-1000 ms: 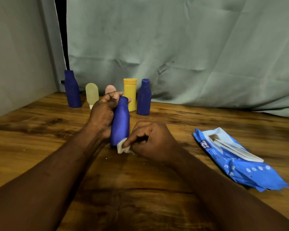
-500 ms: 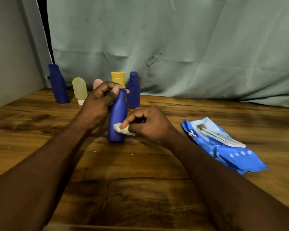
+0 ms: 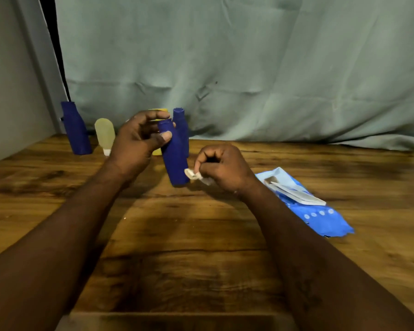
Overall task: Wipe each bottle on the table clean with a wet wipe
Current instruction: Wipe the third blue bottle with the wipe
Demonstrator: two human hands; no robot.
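Grips blue bottle [image 3: 176, 161] at neck with left hand [image 3: 135, 145], fingers curled round it. Rests its base on table [image 3: 201, 235], long axis near upright, top leaning left. Pinches wadded wet wipe [image 3: 193, 174] in right hand [image 3: 221, 167], touching bottle's lower right side. Leaves open room upward along the body, probably; crowds back row of bottles [image 3: 105, 133] just behind. Places wipes pack [image 3: 320, 216] near, to the right.
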